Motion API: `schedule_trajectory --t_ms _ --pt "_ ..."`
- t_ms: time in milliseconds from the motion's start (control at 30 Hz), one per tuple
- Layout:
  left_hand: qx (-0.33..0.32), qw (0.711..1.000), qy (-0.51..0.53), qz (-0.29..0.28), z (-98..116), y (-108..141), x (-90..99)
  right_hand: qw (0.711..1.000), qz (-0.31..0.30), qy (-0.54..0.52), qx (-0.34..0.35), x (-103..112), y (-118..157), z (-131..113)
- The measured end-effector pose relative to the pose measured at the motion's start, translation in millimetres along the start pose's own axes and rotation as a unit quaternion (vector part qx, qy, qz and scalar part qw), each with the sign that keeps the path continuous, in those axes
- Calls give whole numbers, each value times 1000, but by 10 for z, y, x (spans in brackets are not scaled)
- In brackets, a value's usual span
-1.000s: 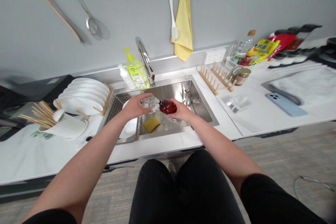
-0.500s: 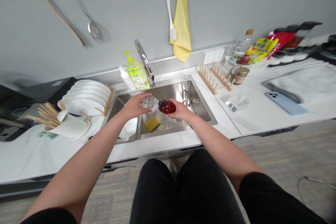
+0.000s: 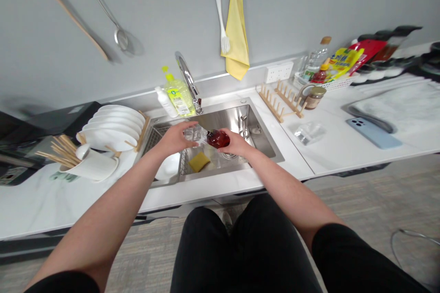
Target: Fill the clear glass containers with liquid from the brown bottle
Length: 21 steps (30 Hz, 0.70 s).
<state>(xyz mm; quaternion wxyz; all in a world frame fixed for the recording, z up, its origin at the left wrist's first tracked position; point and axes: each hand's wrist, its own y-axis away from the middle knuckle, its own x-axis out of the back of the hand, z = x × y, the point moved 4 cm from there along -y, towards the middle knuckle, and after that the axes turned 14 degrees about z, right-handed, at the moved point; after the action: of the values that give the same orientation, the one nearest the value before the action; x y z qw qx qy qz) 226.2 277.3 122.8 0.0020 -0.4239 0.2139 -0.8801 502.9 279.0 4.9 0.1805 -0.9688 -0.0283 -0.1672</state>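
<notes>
Over the sink (image 3: pixel 271 146), my left hand (image 3: pixel 177 139) is closed round a clear container (image 3: pixel 194 133). My right hand (image 3: pixel 237 142) grips a bottle of dark red liquid (image 3: pixel 216 138), tilted nearly flat with its neck toward the left. The bottle's mouth meets or lies right beside the clear container; whether liquid passes between them is too small to tell. Beneath them a yellow sponge (image 3: pixel 199 161) rests in the sink, and a white bowl (image 3: pixel 168 167) sits partly hidden at its left side.
Behind the sink stand the faucet (image 3: pixel 187 75) and a yellow soap bottle (image 3: pixel 180 98). White plates (image 3: pixel 112 128) and a chopstick holder (image 3: pixel 94 167) are left. A wooden rack (image 3: pixel 282 100), a jar (image 3: pixel 315 98), a plastic bag (image 3: pixel 309 132) and a phone (image 3: pixel 374 132) lie right.
</notes>
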Motion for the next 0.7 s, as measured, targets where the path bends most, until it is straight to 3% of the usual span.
schedule_trajectory --t_ms 700 --pt "-20 1000 -16 -8 33 -27 44 1000 -9 -17 -2 18 9 -38"
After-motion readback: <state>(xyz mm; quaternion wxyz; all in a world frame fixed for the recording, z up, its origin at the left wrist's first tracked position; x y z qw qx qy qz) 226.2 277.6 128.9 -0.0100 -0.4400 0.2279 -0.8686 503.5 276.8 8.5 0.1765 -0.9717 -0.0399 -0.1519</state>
